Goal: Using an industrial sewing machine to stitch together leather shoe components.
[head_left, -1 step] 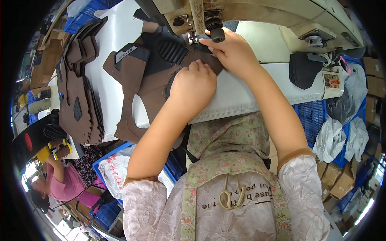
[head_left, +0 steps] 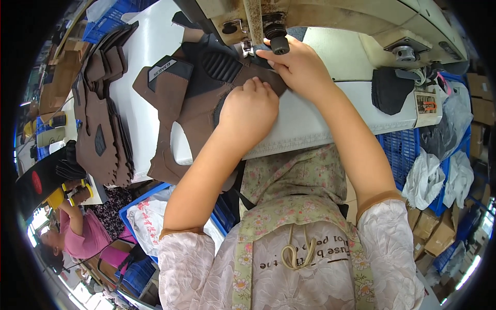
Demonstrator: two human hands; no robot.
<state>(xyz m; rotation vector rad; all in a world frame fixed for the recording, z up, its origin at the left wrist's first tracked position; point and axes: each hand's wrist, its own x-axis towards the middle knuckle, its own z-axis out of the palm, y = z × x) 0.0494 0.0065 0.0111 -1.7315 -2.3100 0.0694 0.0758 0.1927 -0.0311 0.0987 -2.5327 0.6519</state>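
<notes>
A brown and black sewn panel (head_left: 199, 108) with a ribbed black insert lies on the white sewing machine table. My left hand (head_left: 249, 114) rests on its right part, the fingers curled together onto the brown material. Beside the presser foot (head_left: 247, 49), my right hand (head_left: 302, 67) has its index finger and thumb on a small black patch (head_left: 262, 51) at the panel's edge. Its other fingers are partly hidden behind the black knob (head_left: 279, 44) of the sewing machine (head_left: 330, 18). The needle's tip cannot be made out.
Stacked brown panels (head_left: 95, 124) overhang the table's left edge. Black cut pieces (head_left: 391, 90) lie at the right end. Blue crates (head_left: 400, 150) with plastic bags stand below the table on both sides. Another person in a pink top (head_left: 90, 235) sits at the lower left.
</notes>
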